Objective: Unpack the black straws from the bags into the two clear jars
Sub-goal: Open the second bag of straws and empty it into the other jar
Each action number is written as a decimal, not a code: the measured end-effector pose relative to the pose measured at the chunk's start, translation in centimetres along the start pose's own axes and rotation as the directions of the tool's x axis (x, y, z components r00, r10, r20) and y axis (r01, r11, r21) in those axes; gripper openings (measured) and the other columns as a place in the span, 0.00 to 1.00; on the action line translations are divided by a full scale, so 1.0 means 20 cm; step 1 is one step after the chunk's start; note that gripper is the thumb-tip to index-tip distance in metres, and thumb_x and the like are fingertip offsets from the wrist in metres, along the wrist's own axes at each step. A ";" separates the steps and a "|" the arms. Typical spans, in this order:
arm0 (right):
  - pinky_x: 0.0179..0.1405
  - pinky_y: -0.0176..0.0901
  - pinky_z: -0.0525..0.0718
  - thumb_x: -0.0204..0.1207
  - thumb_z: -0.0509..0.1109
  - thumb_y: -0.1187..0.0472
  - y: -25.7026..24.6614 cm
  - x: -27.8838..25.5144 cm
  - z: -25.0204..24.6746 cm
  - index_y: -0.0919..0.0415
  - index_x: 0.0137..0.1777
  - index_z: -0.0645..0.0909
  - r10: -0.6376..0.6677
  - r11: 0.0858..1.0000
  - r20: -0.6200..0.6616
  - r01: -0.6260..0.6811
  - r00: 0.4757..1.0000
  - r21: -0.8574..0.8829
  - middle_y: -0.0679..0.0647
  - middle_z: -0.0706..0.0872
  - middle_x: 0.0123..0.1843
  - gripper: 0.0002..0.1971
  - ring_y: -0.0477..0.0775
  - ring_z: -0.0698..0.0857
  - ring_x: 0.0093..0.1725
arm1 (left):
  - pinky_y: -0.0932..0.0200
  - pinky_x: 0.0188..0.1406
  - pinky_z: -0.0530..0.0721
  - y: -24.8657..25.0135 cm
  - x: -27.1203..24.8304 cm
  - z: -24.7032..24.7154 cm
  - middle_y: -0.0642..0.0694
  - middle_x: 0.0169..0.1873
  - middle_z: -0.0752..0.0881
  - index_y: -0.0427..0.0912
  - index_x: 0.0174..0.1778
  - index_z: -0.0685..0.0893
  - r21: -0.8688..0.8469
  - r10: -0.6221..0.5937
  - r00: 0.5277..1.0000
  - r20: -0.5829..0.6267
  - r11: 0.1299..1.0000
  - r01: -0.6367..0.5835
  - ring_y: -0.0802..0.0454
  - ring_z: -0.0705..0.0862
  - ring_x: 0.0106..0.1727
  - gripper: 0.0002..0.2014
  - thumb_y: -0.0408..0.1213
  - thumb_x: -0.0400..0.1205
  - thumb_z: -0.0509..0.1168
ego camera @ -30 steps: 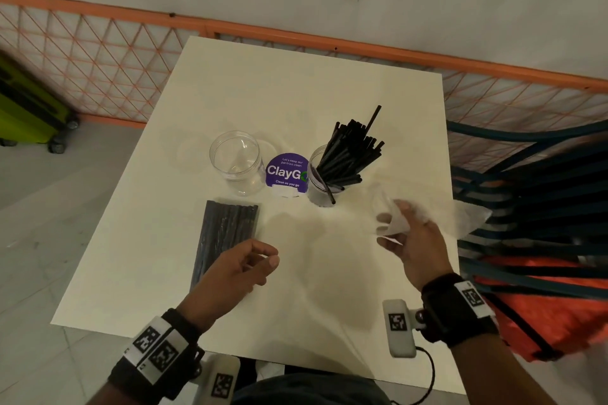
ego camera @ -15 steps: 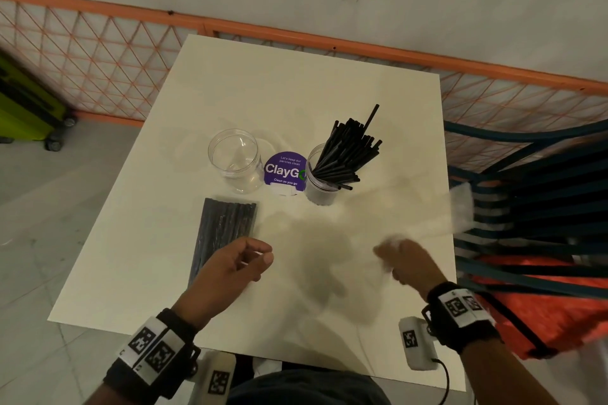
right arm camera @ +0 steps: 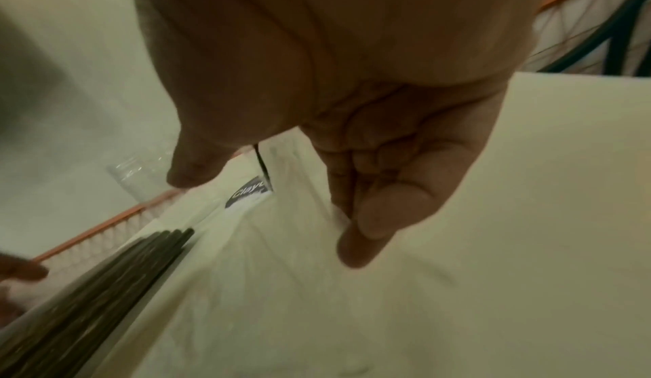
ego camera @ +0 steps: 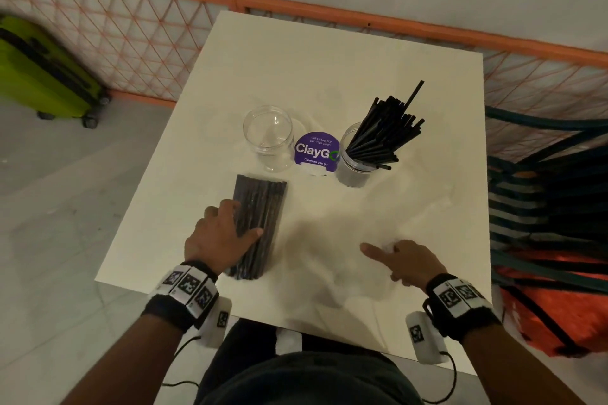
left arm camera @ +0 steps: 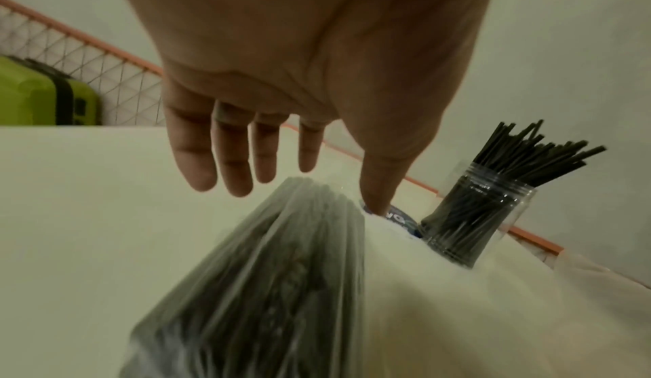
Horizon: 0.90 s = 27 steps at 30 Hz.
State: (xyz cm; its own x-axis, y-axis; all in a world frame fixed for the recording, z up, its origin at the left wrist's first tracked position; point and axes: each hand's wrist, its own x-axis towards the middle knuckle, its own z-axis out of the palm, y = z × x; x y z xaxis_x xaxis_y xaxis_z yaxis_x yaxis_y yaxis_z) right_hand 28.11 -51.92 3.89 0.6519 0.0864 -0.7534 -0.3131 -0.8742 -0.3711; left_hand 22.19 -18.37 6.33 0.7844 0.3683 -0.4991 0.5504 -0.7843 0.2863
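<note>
A clear bag of black straws [ego camera: 263, 207] [left arm camera: 281, 272] [right arm camera: 88, 300] lies flat on the white table [ego camera: 329, 69], near its front left. My left hand [ego camera: 243, 219] [left arm camera: 299, 186] lies over the bag's near half with fingers straight and thumb spread. One clear jar [ego camera: 268, 138] [right arm camera: 130, 172] stands empty behind the bag. The other jar [ego camera: 357, 164] [left arm camera: 472, 217] to its right is packed with black straws [ego camera: 385, 128]. My right hand [ego camera: 385, 248] [right arm camera: 271, 217] is low at the front right, fingers curled on a crumpled empty clear bag [ego camera: 358, 276] [right arm camera: 281, 272], index pointing left.
A round purple ClayGo sign [ego camera: 316, 151] stands between the jars. An orange mesh fence [ego camera: 148, 36] runs behind the table, with a green suitcase [ego camera: 39, 72] on the floor at left. A dark strapped chair [ego camera: 543, 191] with an orange bag [ego camera: 559, 306] crowds the table's right edge.
My left hand has moved forward and down onto the bag of straws. My right hand has swung the empty bag from the right side down to the table's front.
</note>
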 end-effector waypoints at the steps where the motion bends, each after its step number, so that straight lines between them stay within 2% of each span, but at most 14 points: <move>1: 0.44 0.53 0.88 0.51 0.57 0.12 0.01 -0.02 -0.01 0.62 0.37 0.79 0.023 1.000 -0.050 -0.022 0.999 0.019 0.57 0.89 0.32 0.48 0.58 0.89 0.33 | 0.39 0.58 0.84 -0.01 0.01 0.02 0.37 0.67 0.77 0.49 0.75 0.66 -0.010 -0.025 1.000 -0.002 1.000 0.025 0.36 0.83 0.62 0.38 0.64 0.75 0.69; 3: 0.49 0.60 0.89 0.55 0.56 0.13 0.05 -0.08 -0.03 0.66 0.48 0.83 0.096 0.992 -0.141 -0.083 0.985 0.092 0.62 0.91 0.40 0.51 0.63 0.90 0.41 | 0.37 0.63 0.81 -0.04 0.04 0.05 0.36 0.71 0.75 0.48 0.78 0.62 -0.054 -0.087 0.996 0.027 0.995 0.088 0.34 0.80 0.67 0.44 0.68 0.72 0.68; 5: 0.49 0.61 0.89 0.60 0.60 0.18 0.08 -0.15 -0.03 0.69 0.51 0.82 0.181 0.970 -0.200 -0.141 0.963 0.199 0.64 0.90 0.42 0.50 0.65 0.90 0.43 | 0.35 0.66 0.79 -0.07 0.06 0.08 0.35 0.74 0.73 0.47 0.82 0.56 -0.119 -0.131 0.987 0.090 0.983 0.142 0.33 0.79 0.70 0.52 0.72 0.69 0.69; 6: 0.48 0.60 0.89 0.60 0.61 0.19 0.09 -0.19 -0.02 0.69 0.50 0.82 0.230 0.952 -0.225 -0.171 0.947 0.254 0.64 0.90 0.42 0.48 0.64 0.90 0.42 | 0.34 0.67 0.79 -0.09 0.07 0.09 0.34 0.75 0.72 0.46 0.83 0.54 -0.153 -0.145 0.982 0.124 0.975 0.163 0.33 0.78 0.72 0.56 0.72 0.67 0.70; 8: 0.44 0.59 0.89 0.57 0.61 0.17 0.08 -0.25 -0.01 0.61 0.44 0.81 0.294 0.932 -0.288 -0.207 0.911 0.297 0.60 0.88 0.37 0.43 0.60 0.89 0.39 | 0.32 0.69 0.78 -0.11 0.08 0.09 0.32 0.76 0.71 0.47 0.84 0.49 -0.196 -0.147 0.972 0.183 0.963 0.182 0.32 0.77 0.73 0.62 0.73 0.62 0.73; 10: 0.42 0.57 0.86 0.60 0.61 0.18 0.04 -0.31 0.01 0.53 0.40 0.76 0.278 0.955 -0.374 -0.214 0.885 0.203 0.54 0.86 0.33 0.35 0.57 0.86 0.36 | 0.31 0.70 0.78 -0.13 0.08 0.10 0.32 0.76 0.70 0.51 0.84 0.44 -0.206 -0.117 0.962 0.248 0.964 0.170 0.30 0.76 0.73 0.68 0.70 0.57 0.78; 12: 0.39 0.53 0.83 0.69 0.65 0.27 -0.03 -0.36 0.05 0.52 0.38 0.74 0.165 0.986 -0.462 -0.145 0.872 0.078 0.53 0.84 0.32 0.26 0.55 0.83 0.34 | 0.33 0.66 0.82 -0.16 0.08 0.10 0.32 0.74 0.74 0.55 0.83 0.41 -0.234 -0.060 0.950 0.305 0.963 0.136 0.31 0.81 0.68 0.71 0.64 0.53 0.83; 14: 0.35 0.50 0.80 0.72 0.68 0.34 -0.13 -0.37 0.10 0.51 0.36 0.71 -0.036 0.999 -0.465 0.018 0.884 -0.044 0.49 0.82 0.30 0.21 0.52 0.81 0.32 | 0.39 0.59 0.87 -0.17 0.06 0.10 0.33 0.70 0.80 0.54 0.82 0.41 -0.287 -0.003 0.941 0.338 0.952 0.106 0.35 0.85 0.58 0.69 0.53 0.56 0.87; 16: 0.36 0.47 0.79 0.71 0.70 0.36 -0.24 -0.33 0.20 0.48 0.39 0.72 -0.230 0.969 -0.306 0.189 0.924 -0.159 0.45 0.84 0.35 0.17 0.46 0.81 0.34 | 0.44 0.55 0.87 -0.17 0.05 0.10 0.34 0.69 0.80 0.51 0.82 0.43 -0.366 0.031 0.941 0.337 0.925 0.101 0.38 0.85 0.54 0.65 0.45 0.62 0.86; 17: 0.38 0.45 0.79 0.71 0.70 0.37 -0.31 -0.31 0.24 0.45 0.44 0.73 -0.301 0.943 -0.207 0.258 0.931 -0.210 0.42 0.85 0.42 0.15 0.43 0.81 0.36 | 0.46 0.55 0.87 -0.17 0.05 0.09 0.35 0.70 0.80 0.51 0.82 0.44 -0.426 0.038 0.943 0.331 0.897 0.114 0.39 0.85 0.56 0.62 0.44 0.64 0.85; 18: 0.41 0.45 0.80 0.71 0.71 0.38 -0.37 -0.28 0.29 0.41 0.52 0.73 -0.363 0.909 -0.121 0.322 0.924 -0.264 0.40 0.84 0.51 0.16 0.42 0.81 0.39 | 0.48 0.54 0.86 -0.17 0.04 0.08 0.36 0.70 0.79 0.52 0.82 0.46 -0.504 0.039 0.941 0.336 0.851 0.144 0.39 0.85 0.58 0.60 0.45 0.66 0.84; 21: 0.45 0.50 0.87 0.70 0.73 0.42 -0.57 -0.21 0.42 0.39 0.76 0.57 -0.545 0.749 0.014 0.494 0.838 -0.442 0.45 0.69 0.76 0.38 0.51 0.82 0.57 | 0.56 0.42 0.81 -0.13 -0.02 -0.02 0.39 0.67 0.82 0.58 0.79 0.51 -0.692 0.055 0.921 0.385 0.678 0.249 0.47 0.86 0.56 0.49 0.54 0.71 0.78; 23: 0.43 0.48 0.87 0.67 0.76 0.41 -0.68 -0.19 0.49 0.43 0.80 0.52 -0.621 0.686 -0.021 0.531 0.783 -0.497 0.49 0.64 0.79 0.46 0.56 0.81 0.62 | 0.57 0.40 0.79 -0.09 -0.05 -0.09 0.42 0.65 0.83 0.59 0.79 0.53 -0.725 0.097 0.915 0.391 0.645 0.241 0.50 0.86 0.55 0.43 0.61 0.75 0.72; 27: 0.38 0.45 0.87 0.62 0.75 0.33 -0.82 -0.18 0.50 0.46 0.77 0.62 -0.653 0.753 -0.290 0.557 0.700 -0.351 0.49 0.71 0.73 0.45 0.52 0.85 0.56 | 0.54 0.45 0.82 -0.06 -0.07 -0.23 0.49 0.57 0.89 0.58 0.76 0.63 -0.782 0.152 0.924 0.351 0.590 0.200 0.49 0.90 0.49 0.32 0.69 0.80 0.56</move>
State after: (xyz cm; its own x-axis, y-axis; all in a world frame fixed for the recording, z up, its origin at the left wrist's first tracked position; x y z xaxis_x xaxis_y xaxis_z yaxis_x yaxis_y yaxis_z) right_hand 24.00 -33.17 7.27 0.8608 0.4926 -0.1279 0.3696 -0.7779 -0.5082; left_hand 21.64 -15.65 10.45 0.7084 0.0457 -0.7044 0.7051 0.0011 0.7091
